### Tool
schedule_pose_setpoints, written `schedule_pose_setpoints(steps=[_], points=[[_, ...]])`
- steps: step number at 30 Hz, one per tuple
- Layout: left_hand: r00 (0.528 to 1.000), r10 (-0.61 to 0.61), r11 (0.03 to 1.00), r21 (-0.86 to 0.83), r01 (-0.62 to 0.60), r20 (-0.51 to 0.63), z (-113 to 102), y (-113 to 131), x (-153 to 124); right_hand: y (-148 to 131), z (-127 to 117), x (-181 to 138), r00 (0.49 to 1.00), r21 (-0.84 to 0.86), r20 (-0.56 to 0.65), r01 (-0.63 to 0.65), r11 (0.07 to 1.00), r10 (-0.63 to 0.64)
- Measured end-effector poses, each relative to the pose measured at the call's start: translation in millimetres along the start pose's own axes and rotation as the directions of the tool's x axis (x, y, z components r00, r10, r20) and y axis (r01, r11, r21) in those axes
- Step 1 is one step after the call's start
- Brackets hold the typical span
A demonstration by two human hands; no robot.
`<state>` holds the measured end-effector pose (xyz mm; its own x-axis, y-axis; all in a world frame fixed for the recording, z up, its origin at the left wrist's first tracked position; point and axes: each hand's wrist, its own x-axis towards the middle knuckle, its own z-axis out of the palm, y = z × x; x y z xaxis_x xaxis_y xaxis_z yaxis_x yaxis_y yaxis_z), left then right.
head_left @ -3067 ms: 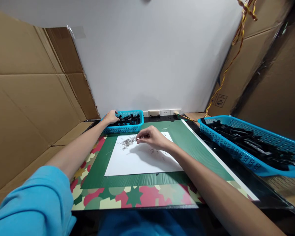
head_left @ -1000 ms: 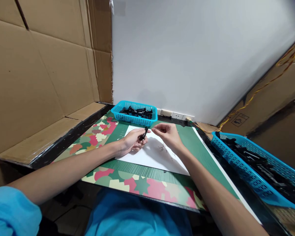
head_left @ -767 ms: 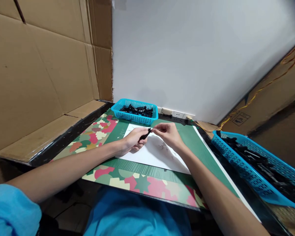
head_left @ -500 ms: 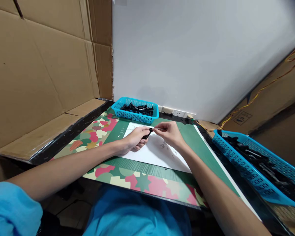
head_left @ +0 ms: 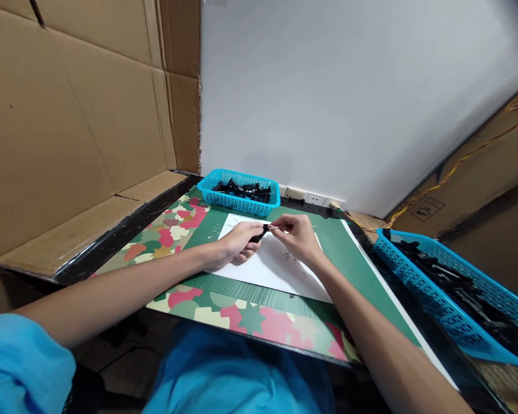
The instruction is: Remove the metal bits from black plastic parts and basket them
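Over a white sheet of paper (head_left: 276, 270), my left hand (head_left: 236, 244) is closed on a small black plastic part (head_left: 259, 234). My right hand (head_left: 297, 237) pinches a thin metal pin (head_left: 275, 228) whose tip meets the end of the black part. Both hands rest close together above the paper. A few tiny metal bits (head_left: 290, 255) lie scattered on the sheet under my right hand.
A small blue basket (head_left: 238, 200) of black parts stands behind the paper. A long blue basket (head_left: 449, 310) with longer black pieces sits at the right. The paper lies on a green mat (head_left: 354, 253) with a patterned border. Cardboard walls (head_left: 69, 126) close the left side.
My left hand left the small basket with a black part and came to the paper. My right hand brought the pin up to the part's end. The view swung left.
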<state>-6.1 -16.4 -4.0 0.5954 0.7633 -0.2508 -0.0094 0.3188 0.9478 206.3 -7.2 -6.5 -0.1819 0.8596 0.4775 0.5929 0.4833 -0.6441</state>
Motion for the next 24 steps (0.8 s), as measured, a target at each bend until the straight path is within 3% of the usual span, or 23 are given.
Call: schedule_pose_setpoints(steps=[6,12,19,22,24], points=[[1.000,-0.028,0.999,-0.044,0.028,0.006,-3.3,0.5,-0.3,-1.8,0.3,0.5,0.999,-0.041,0.046,-0.010,0.999,0.012],[0.998,-0.030,0.992,-0.119,0.035,0.049,-8.2,2.8,2.1,2.0,-16.6,3.5,0.977,-0.021,0.214,0.006,1.000,-0.002],[0.994,-0.077,0.990,-0.116,0.086,0.075,-9.5,9.6,0.3,9.6,-15.1,2.7,0.967,0.031,0.252,0.043,0.999,-0.049],[0.995,-0.076,0.995,-0.061,0.080,0.057,-11.7,8.2,3.0,11.2,-15.1,2.1,0.965,0.040,0.258,0.037,0.999,-0.046],[1.000,0.014,0.995,0.099,-0.017,0.023,-13.5,7.5,3.8,12.8,-17.0,2.0,0.967,0.022,0.251,0.033,0.999,-0.037]])
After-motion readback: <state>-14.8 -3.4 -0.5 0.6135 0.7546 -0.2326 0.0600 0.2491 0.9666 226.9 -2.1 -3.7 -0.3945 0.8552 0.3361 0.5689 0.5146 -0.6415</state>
